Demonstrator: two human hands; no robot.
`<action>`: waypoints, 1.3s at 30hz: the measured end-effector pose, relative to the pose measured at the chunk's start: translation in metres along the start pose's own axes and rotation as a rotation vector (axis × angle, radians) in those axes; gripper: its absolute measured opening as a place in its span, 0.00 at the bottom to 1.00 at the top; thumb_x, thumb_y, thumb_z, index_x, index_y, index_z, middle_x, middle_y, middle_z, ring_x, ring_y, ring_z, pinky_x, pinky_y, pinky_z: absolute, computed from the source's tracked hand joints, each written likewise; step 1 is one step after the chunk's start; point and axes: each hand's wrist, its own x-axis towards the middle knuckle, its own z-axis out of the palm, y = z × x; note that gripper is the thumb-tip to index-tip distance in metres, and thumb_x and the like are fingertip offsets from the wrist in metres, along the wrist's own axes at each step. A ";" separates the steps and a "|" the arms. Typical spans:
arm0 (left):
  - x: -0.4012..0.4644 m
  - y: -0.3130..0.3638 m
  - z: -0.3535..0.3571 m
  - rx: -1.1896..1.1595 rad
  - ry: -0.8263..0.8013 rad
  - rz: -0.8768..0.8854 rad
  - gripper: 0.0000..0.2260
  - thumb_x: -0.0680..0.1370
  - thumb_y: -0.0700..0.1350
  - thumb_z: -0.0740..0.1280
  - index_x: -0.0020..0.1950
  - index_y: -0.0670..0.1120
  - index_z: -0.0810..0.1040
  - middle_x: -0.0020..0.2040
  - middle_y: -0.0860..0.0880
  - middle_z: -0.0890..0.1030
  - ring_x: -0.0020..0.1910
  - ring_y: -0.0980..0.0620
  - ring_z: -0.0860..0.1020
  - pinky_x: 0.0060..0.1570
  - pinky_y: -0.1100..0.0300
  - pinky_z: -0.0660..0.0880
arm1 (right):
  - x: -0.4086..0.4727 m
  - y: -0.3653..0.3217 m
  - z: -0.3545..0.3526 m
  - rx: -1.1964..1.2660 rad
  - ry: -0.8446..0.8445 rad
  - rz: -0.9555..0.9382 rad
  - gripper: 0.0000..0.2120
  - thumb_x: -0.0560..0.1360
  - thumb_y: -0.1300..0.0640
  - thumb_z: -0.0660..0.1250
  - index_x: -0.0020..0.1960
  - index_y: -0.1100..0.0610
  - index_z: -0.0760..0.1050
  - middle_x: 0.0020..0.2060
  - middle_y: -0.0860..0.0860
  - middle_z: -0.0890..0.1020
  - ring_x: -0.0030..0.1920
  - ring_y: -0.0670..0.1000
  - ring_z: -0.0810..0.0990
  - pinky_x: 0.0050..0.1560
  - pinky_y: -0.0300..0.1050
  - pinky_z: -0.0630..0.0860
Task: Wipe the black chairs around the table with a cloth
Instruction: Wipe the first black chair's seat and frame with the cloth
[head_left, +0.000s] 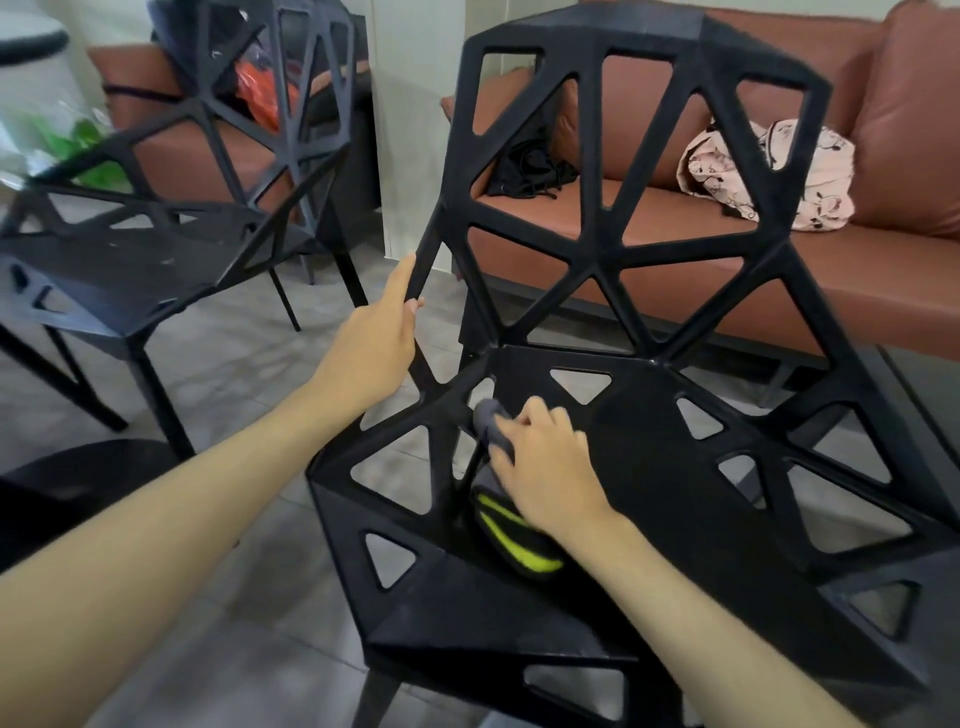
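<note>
A black chair (649, 467) with triangular cut-outs stands right in front of me, its back toward the sofa. My left hand (374, 343) grips the left edge strut of the chair's backrest. My right hand (545, 467) holds a grey cloth (491, 421) bunched under its fingers and presses it on the left part of the seat. Below the seat, through a cut-out, a black and yellow shoe (514, 535) shows on the floor. A second black chair (156, 249) of the same kind stands to the left.
A brown leather sofa (857, 270) runs behind the chair, with a pink printed garment (769, 171) and a black garment (530, 166) on it. A dark round table edge (62, 478) sits at the lower left. The floor is grey tile (249, 374).
</note>
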 end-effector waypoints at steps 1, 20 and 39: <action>-0.001 0.000 0.001 0.006 0.001 -0.004 0.26 0.88 0.47 0.53 0.85 0.54 0.48 0.62 0.43 0.84 0.34 0.42 0.80 0.40 0.39 0.79 | -0.017 -0.006 -0.005 0.006 -0.016 -0.030 0.14 0.83 0.46 0.58 0.66 0.48 0.74 0.56 0.50 0.69 0.58 0.56 0.69 0.55 0.56 0.72; -0.036 -0.013 -0.002 -0.073 -0.014 -0.016 0.27 0.88 0.51 0.55 0.84 0.60 0.48 0.57 0.42 0.84 0.41 0.48 0.81 0.50 0.41 0.77 | 0.010 -0.053 0.011 0.228 0.101 0.030 0.16 0.84 0.51 0.59 0.70 0.52 0.73 0.60 0.53 0.72 0.57 0.57 0.71 0.54 0.57 0.75; -0.036 -0.017 0.000 -0.123 -0.027 0.032 0.29 0.87 0.52 0.57 0.85 0.56 0.47 0.80 0.55 0.66 0.72 0.53 0.71 0.66 0.58 0.67 | 0.097 -0.005 0.021 0.136 0.133 0.278 0.12 0.83 0.53 0.61 0.64 0.50 0.77 0.61 0.53 0.72 0.63 0.59 0.70 0.60 0.60 0.71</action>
